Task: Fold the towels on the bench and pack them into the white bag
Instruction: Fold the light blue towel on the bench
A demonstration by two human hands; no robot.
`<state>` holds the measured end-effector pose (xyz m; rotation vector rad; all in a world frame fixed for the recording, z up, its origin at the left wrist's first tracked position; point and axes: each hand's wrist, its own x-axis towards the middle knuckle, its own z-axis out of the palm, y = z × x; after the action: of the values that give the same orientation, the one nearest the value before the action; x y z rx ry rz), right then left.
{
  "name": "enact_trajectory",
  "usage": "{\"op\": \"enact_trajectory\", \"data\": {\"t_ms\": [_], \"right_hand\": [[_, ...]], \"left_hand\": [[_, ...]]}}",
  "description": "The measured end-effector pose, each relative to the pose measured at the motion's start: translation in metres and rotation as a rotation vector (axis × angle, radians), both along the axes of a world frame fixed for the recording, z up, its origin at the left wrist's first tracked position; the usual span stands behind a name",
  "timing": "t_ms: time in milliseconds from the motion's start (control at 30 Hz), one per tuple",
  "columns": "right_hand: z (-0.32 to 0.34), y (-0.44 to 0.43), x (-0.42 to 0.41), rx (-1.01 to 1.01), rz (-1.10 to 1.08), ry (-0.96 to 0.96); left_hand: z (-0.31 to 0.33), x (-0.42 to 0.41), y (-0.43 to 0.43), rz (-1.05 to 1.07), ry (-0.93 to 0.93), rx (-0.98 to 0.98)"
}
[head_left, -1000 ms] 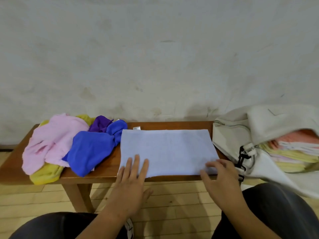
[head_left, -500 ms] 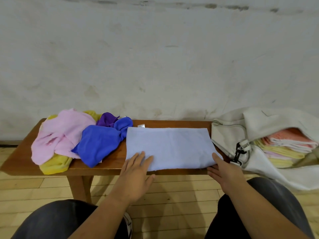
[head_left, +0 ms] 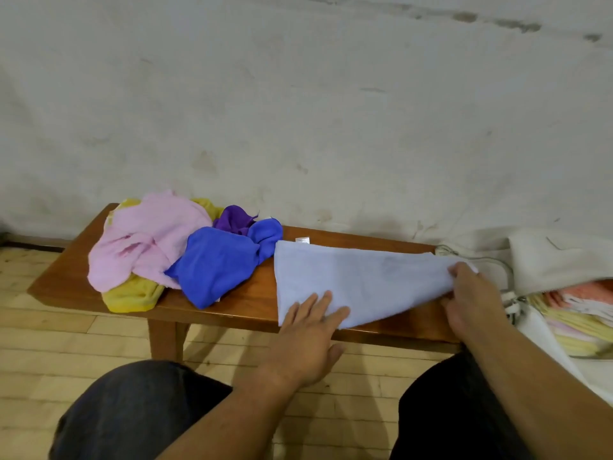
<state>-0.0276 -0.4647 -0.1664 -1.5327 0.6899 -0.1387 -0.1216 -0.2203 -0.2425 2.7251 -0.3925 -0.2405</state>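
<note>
Head view, single frame. We noted the pale blue towel (head_left: 351,280) lying on the right half of the wooden bench (head_left: 232,303), its left part flat on the wood and its right end raised off it. The left hand (head_left: 308,333) lay flat, fingers straight, pressing the towel's near left corner against the bench edge. The right hand (head_left: 471,300) grasped the towel's right end, fingers curled round the cloth and holding it above the bench. We saw a small white label (head_left: 302,240) at the towel's far left corner.

On the left half of the bench we logged an unfolded heap: a pink towel (head_left: 149,240) over a yellow towel (head_left: 129,297), a royal blue towel (head_left: 215,263) beside them and touching the pale blue one, and a purple towel (head_left: 234,217) behind it. The white bag (head_left: 547,260) sat just right of the bench, with a stack of folded towels (head_left: 583,310) inside.
</note>
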Motion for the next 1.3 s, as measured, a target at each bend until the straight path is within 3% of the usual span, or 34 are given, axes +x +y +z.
{"op": "enact_trajectory", "data": {"t_ms": [100, 233, 333, 433, 533, 633, 767, 933, 1067, 1300], "right_hand": [[0.013, 0.012, 0.003, 0.058, -0.131, -0.075], [0.026, 0.052, -0.013, -0.372, -0.064, -0.223], [0.007, 0.088, -0.03, -0.566, 0.329, -0.308], [-0.034, 0.111, -0.041, -0.811, 0.971, -0.227], [-0.067, 0.115, -0.045, -0.996, 1.217, -0.202], [-0.077, 0.107, -0.043, -0.98, 1.225, -0.258], [-0.073, 0.096, -0.045, -1.081, 1.266, -0.368], [-0.053, 0.083, -0.033, -1.053, 0.999, -0.22], [-0.064, 0.072, -0.026, -1.139, 1.057, -0.056], [-0.08, 0.064, -0.023, -1.176, 1.065, -0.065]], "left_hand": [[0.0, 0.005, -0.011, -0.038, 0.025, -0.109], [0.017, 0.019, -0.015, 0.109, 0.209, -0.53], [0.028, 0.034, 0.0, 0.411, 0.321, -0.823], [0.028, 0.05, 0.019, 0.725, 0.405, -1.035], [0.027, 0.056, 0.027, 0.861, 0.371, -0.951], [0.024, 0.056, 0.025, 0.818, 0.22, -0.806], [0.023, 0.057, 0.019, 0.747, 0.157, -0.7], [0.028, 0.059, 0.016, 0.774, 0.104, -0.75], [0.031, 0.06, 0.018, 0.81, 0.078, -0.781], [0.023, 0.058, 0.022, 0.795, 0.022, -0.613]]}}
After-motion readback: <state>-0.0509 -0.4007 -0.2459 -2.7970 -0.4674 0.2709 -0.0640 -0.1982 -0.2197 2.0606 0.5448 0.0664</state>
